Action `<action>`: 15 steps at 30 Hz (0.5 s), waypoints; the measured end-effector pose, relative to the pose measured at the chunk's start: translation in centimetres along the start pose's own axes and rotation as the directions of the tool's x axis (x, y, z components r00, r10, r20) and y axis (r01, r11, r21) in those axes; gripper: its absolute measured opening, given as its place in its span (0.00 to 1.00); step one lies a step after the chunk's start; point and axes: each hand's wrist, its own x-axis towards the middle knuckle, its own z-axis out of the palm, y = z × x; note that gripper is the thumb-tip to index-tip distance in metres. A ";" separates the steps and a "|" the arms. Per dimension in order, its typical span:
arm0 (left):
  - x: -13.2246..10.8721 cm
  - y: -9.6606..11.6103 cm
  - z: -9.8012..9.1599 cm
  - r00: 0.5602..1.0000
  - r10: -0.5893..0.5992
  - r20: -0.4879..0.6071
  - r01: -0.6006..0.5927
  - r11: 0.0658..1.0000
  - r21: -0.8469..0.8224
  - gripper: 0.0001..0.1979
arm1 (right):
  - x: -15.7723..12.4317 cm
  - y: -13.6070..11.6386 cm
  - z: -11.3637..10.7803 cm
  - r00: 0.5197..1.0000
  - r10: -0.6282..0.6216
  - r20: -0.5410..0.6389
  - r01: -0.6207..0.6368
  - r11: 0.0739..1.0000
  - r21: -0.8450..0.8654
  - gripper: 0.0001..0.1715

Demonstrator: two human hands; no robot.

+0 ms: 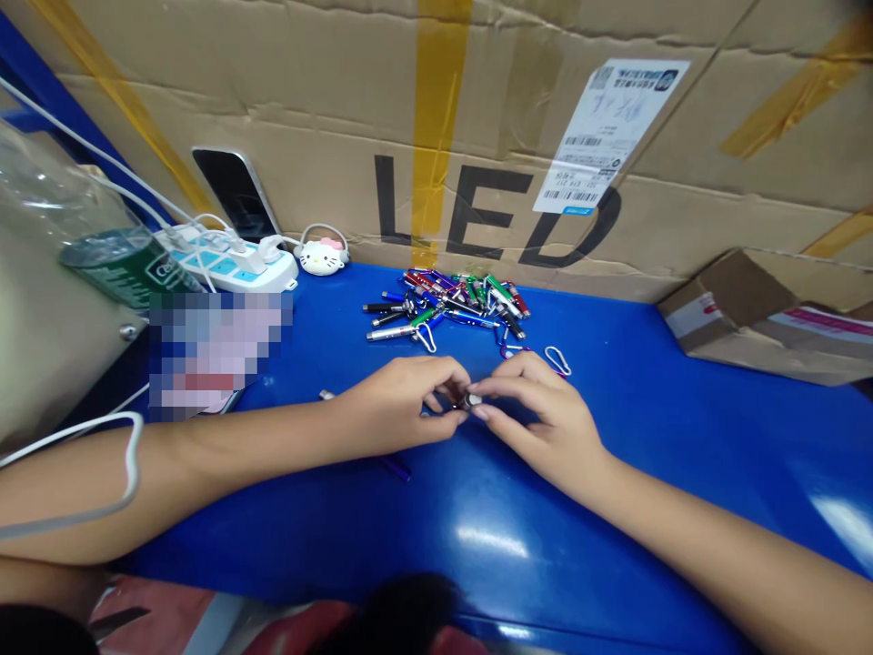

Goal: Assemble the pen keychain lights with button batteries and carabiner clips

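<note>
A glossy blue surface (614,437) runs up to a wall of taped cardboard boxes (327,118) printed with "LED". Both hands meet at its middle. The left hand (399,405) and right hand (546,418) pinch the same silver part (470,400) from opposite sides. The fingertips of each are closed on it, just above the surface and in front of the person. The two-sided pinch probably steadies so small a piece while it is turned or fitted. Whether it is a whole light or only a cap is too small to tell.

Behind the hands lies a pile of keychain flashlights (454,305) in several colours, seemingly kept within easy reach. A loose metal clip (557,359) sits just beside the right hand, and a purple piece (396,468) lies under the left wrist. To the left are a power strip (225,264) and a cat-shaped plug (320,256), and a phone (235,191) leans against the cardboard.
</note>
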 end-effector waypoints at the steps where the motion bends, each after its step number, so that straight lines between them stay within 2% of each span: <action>1: 0.0 0.0 0.0 1.000 0.000 -0.001 0.000 1.000 -0.010 0.07 | 0.0 0.0 0.0 1.000 -0.001 0.000 0.000 1.000 0.006 0.07; 11: -0.3 -0.2 0.4 1.000 0.004 -0.009 -0.005 0.999 -0.045 0.08 | -0.1 0.0 0.1 1.000 -0.012 0.025 0.011 0.999 0.035 0.07; 15: -0.3 -0.1 0.4 1.000 -0.007 -0.015 0.006 0.999 -0.040 0.06 | -0.2 0.2 0.2 1.000 0.024 0.002 -0.024 0.998 0.061 0.12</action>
